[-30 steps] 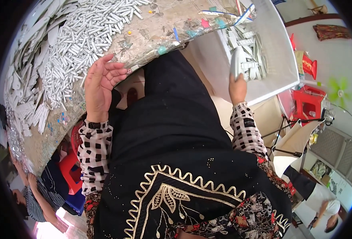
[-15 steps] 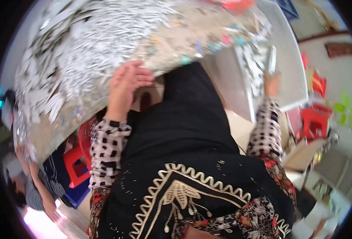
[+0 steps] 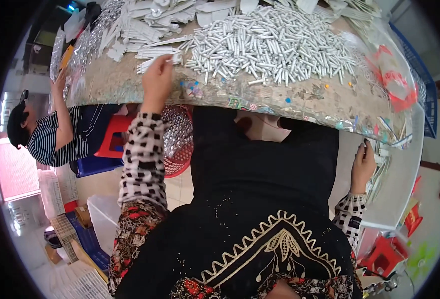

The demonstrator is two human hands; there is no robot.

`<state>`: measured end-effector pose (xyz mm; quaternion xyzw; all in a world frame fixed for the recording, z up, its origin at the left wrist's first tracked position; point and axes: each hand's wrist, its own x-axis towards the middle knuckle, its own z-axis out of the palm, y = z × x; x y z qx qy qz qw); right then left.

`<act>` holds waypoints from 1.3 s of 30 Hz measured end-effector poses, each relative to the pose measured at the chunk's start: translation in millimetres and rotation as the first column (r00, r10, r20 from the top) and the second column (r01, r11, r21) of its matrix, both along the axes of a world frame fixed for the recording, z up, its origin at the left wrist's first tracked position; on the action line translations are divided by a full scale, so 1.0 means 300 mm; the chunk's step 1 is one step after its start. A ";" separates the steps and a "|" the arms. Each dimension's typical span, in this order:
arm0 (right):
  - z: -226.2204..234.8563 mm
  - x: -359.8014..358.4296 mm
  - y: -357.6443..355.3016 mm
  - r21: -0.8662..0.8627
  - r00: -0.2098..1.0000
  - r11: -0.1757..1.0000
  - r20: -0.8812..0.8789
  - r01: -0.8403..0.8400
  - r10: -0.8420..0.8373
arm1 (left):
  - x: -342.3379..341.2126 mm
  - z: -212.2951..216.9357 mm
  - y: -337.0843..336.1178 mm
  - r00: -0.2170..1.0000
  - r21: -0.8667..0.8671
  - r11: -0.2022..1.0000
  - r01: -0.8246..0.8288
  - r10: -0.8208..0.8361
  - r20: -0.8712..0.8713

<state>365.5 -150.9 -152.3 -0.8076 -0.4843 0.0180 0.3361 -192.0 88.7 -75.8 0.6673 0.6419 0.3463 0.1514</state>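
My left hand (image 3: 157,82) reaches over the table's near edge, its fingers curled and their tips against a small stack of flat white strips (image 3: 155,51). Whether a strip is pinched between them is hidden. To the right of that hand spreads a large heap of short, thin white rolled tubes (image 3: 259,47). Low at the right, my right hand (image 3: 363,168) is closed inside a white plastic bin (image 3: 401,184), with thumb and finger drawn together. What it may hold is too small to make out. Several long white strips (image 3: 380,169) lie in the bin beside it.
The worn brown table (image 3: 120,82) curves across the front. A red-and-clear plastic bag (image 3: 396,82) lies at its right end, near a blue crate (image 3: 426,89). Another person (image 3: 45,129) works at the left. A red basket (image 3: 180,162) and red stool (image 3: 113,137) stand below.
The view has swung, so the table now lies more level. My left hand has gone from the table's near edge to the white strips. The upright white piece by my right hand no longer shows.
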 end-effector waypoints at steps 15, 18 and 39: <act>0.230 -0.229 -0.005 -0.014 0.955 0.963 0.122 -0.269 0.269 | -0.204 0.009 0.162 0.595 0.127 0.890 0.438 -0.181 -0.783; 0.287 -0.286 0.048 0.067 0.884 0.892 0.188 -0.447 0.428 | -0.211 0.043 0.155 0.552 0.066 0.874 0.482 -0.244 -0.797; 0.422 -0.252 1.258 -0.047 0.882 0.890 0.119 -0.454 0.456 | 0.133 0.160 -0.170 0.388 0.010 0.952 0.307 -0.134 0.912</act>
